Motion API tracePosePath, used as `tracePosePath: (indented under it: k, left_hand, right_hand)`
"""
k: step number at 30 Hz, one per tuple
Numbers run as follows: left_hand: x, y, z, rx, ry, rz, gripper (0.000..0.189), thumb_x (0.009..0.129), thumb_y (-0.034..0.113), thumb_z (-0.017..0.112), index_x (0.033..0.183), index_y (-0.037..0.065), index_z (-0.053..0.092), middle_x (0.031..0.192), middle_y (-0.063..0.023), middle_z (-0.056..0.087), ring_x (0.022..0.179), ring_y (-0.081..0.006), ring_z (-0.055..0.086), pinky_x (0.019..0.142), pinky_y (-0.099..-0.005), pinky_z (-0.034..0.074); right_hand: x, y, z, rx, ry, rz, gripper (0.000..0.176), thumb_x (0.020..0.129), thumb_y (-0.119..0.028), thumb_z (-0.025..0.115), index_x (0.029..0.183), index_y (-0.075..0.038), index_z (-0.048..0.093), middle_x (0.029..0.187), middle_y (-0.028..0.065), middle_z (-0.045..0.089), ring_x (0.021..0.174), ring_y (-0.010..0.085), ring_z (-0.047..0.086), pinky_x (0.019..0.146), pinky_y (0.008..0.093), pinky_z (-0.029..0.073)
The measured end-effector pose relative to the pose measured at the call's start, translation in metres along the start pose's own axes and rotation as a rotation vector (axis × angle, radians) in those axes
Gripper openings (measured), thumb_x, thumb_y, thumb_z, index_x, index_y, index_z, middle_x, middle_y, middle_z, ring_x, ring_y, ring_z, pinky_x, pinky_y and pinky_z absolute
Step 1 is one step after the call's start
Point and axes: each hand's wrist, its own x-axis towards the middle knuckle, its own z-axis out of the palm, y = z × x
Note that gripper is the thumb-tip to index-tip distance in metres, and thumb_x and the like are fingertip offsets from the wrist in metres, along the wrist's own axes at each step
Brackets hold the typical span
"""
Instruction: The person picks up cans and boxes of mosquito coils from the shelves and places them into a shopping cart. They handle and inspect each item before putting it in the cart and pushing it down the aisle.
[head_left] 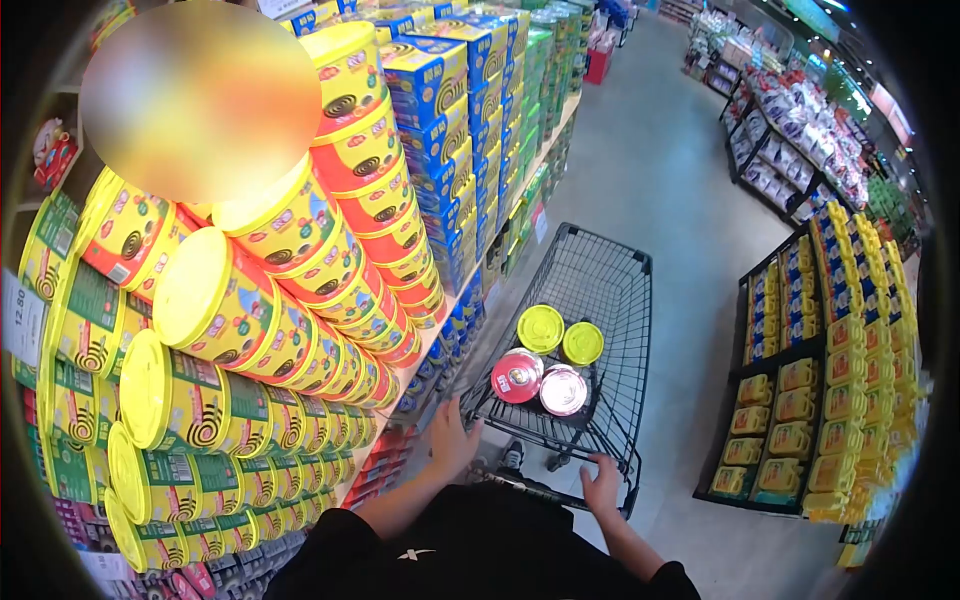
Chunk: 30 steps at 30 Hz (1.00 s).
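Observation:
A black wire shopping cart [600,290] stands in the aisle in front of me. My left hand [452,440] rests on the left end of its handle, fingers curled. My right hand [603,484] grips the handle at the right. In the cart lie two yellow-lidded tins [541,328], a red tin [517,376] and a pink-lidded tin [563,390].
Tall shelves on my left hold stacked round tins with yellow lids [190,290] and blue boxes [440,110]. A low black rack [800,400] of yellow packs stands to the right. More shelving [790,140] sits at the far right. Grey floor [660,170] runs ahead.

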Motion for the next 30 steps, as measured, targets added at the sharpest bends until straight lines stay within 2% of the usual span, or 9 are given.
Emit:
tracePosePath:
  k: [3, 6, 9, 11, 16, 20, 21, 24, 30]
  left_hand:
    - [0.072, 0.060, -0.065, -0.228, 0.341, 0.394, 0.067, 0.084, 0.016, 0.079, 0.140, -0.002, 0.047, 0.138, -0.0281, 0.048, 0.129, -0.0440, 0.048, 0.111, -0.0492, 0.037]
    - [0.159, 0.129, -0.164, -0.240, 0.530, 0.355, 0.070, 0.086, 0.019, 0.078, 0.145, 0.000, 0.045, 0.148, -0.0279, 0.036, 0.137, -0.0436, 0.040, 0.111, -0.0480, 0.038]
    - [0.250, 0.161, -0.246, -0.284, 0.853, 0.403, 0.090, 0.084, 0.030, 0.081, 0.154, 0.004, 0.031, 0.155, -0.0342, 0.016, 0.146, -0.0518, 0.018, 0.118, -0.0571, 0.022]
    - [0.303, 0.171, -0.288, -0.167, 0.978, 0.257, 0.102, 0.079, 0.041, 0.084, 0.156, 0.009, 0.026, 0.156, -0.0373, 0.011, 0.147, -0.0556, 0.010, 0.119, -0.0594, 0.020]
    - [0.377, 0.164, -0.332, -0.041, 0.979, 0.080, 0.122, 0.068, 0.057, 0.086, 0.160, 0.017, 0.017, 0.156, -0.0417, 0.005, 0.145, -0.0622, 0.011, 0.118, -0.0625, 0.019]
    - [0.393, 0.161, -0.340, -0.062, 0.802, -0.074, 0.118, 0.066, 0.059, 0.088, 0.156, 0.018, 0.024, 0.150, -0.0386, 0.019, 0.139, -0.0578, 0.027, 0.116, -0.0626, 0.024]
    - [0.395, 0.160, -0.340, -0.068, 0.803, -0.081, 0.108, 0.066, 0.057, 0.088, 0.150, 0.015, 0.035, 0.144, -0.0336, 0.030, 0.132, -0.0529, 0.037, 0.111, -0.0608, 0.032]
    - [0.398, 0.160, -0.340, -0.104, 0.755, -0.120, 0.096, 0.066, 0.056, 0.088, 0.141, 0.012, 0.048, 0.139, -0.0302, 0.036, 0.128, -0.0486, 0.042, 0.106, -0.0576, 0.039]
    - [0.389, 0.161, -0.338, -0.174, 0.875, -0.061, 0.084, 0.067, 0.054, 0.088, 0.130, 0.009, 0.058, 0.137, -0.0307, 0.040, 0.127, -0.0481, 0.046, 0.103, -0.0550, 0.043]
  right_hand:
    - [-0.038, 0.000, 0.011, -0.092, -0.065, 0.014, 0.028, 0.084, -0.017, 0.074, 0.108, -0.005, 0.068, 0.113, 0.0180, 0.065, 0.110, 0.0395, 0.059, 0.096, 0.0475, 0.047]
    - [-0.051, -0.014, 0.009, -0.133, -0.129, 0.050, 0.028, 0.090, -0.027, 0.070, 0.105, -0.004, 0.073, 0.108, 0.0188, 0.069, 0.101, 0.0381, 0.065, 0.089, 0.0457, 0.053]
    - [-0.055, -0.024, 0.006, -0.164, -0.180, 0.089, 0.031, 0.093, -0.033, 0.066, 0.107, -0.007, 0.074, 0.103, 0.0175, 0.071, 0.097, 0.0374, 0.068, 0.088, 0.0471, 0.052]
    - [-0.058, -0.014, 0.013, -0.169, -0.165, 0.086, 0.031, 0.093, -0.033, 0.065, 0.107, -0.008, 0.075, 0.103, 0.0171, 0.072, 0.097, 0.0374, 0.068, 0.087, 0.0478, 0.052]
    - [-0.063, -0.016, 0.019, -0.177, -0.106, 0.091, 0.029, 0.095, -0.035, 0.062, 0.104, -0.011, 0.076, 0.101, 0.0130, 0.073, 0.098, 0.0341, 0.068, 0.091, 0.0490, 0.046]
    - [-0.067, -0.023, 0.019, -0.213, -0.066, 0.087, 0.028, 0.095, -0.035, 0.061, 0.103, -0.012, 0.076, 0.099, 0.0111, 0.073, 0.097, 0.0323, 0.068, 0.090, 0.0480, 0.043]
    - [-0.066, -0.022, 0.019, -0.216, -0.066, 0.084, 0.028, 0.095, -0.034, 0.061, 0.102, -0.012, 0.076, 0.098, 0.0109, 0.073, 0.096, 0.0323, 0.068, 0.089, 0.0479, 0.044]
    - [-0.066, -0.024, 0.019, -0.243, -0.057, 0.068, 0.027, 0.094, -0.033, 0.060, 0.101, -0.012, 0.077, 0.096, 0.0102, 0.073, 0.095, 0.0324, 0.068, 0.087, 0.0477, 0.044]
    - [-0.066, -0.023, 0.021, -0.283, -0.061, 0.062, 0.027, 0.095, -0.033, 0.059, 0.097, -0.012, 0.077, 0.093, 0.0098, 0.073, 0.094, 0.0325, 0.068, 0.086, 0.0477, 0.045]
